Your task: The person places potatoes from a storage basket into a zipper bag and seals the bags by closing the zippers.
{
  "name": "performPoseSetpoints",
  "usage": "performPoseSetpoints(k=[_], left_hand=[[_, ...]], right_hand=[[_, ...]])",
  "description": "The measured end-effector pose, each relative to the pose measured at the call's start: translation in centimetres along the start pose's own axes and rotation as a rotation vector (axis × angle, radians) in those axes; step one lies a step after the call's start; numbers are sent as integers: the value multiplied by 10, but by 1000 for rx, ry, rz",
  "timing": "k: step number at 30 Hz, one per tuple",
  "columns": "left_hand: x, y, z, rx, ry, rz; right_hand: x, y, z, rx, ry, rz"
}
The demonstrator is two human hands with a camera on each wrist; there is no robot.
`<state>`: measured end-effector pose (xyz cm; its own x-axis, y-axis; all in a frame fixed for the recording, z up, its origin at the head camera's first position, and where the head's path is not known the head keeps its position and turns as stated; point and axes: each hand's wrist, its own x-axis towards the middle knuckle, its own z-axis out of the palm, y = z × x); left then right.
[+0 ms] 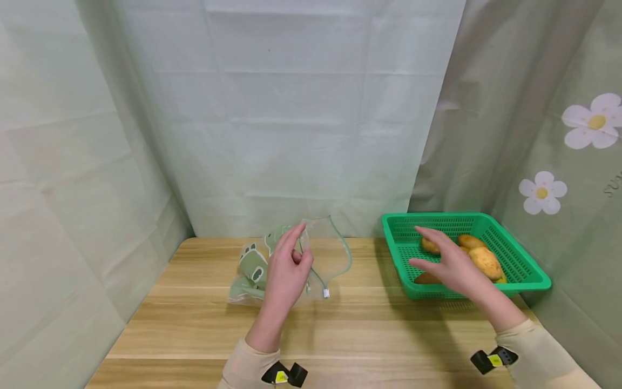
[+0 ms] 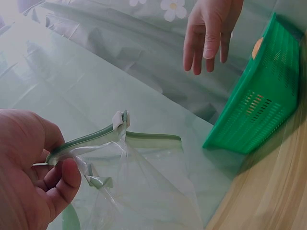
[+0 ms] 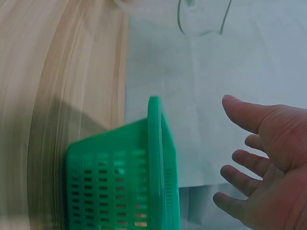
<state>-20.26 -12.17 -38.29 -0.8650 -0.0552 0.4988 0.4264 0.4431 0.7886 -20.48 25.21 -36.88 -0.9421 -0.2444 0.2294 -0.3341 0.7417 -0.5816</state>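
My left hand [image 1: 288, 270] pinches the rim of a clear zip bag [image 2: 153, 167] between thumb and fingers. The bag has a green zip edge with a white slider [image 1: 326, 293], and green printed shapes [image 1: 255, 266] show on its left part. Its mouth spreads to the right of the hand. Over the green basket [image 1: 405, 289] hovers my right hand [image 1: 454, 265], thumb and fingers spread apart and holding nothing. Inside the basket lie several potatoes [image 1: 485, 262], partly hidden behind that hand. In the right wrist view the right hand [image 3: 268, 167] is beside the basket's rim [image 3: 154, 143].
Both things stand on a wooden table [image 1: 359, 335]. Pale cloth [image 1: 301, 135] hangs behind it and at the left, and a flowered curtain [image 1: 573, 237] hangs close to the basket's right side. Each wrist wears a small black camera [image 1: 286, 374].
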Motion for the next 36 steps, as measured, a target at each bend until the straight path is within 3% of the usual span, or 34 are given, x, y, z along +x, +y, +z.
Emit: performPoseSetpoints(k=[20,36], left_hand=[[1,0,0,-14,-11,-15],[0,0,0,-6,-13,-22]], right_hand=[[-4,41,-11,-31,-72,42],[-8,73,-11,-55,-104,3]])
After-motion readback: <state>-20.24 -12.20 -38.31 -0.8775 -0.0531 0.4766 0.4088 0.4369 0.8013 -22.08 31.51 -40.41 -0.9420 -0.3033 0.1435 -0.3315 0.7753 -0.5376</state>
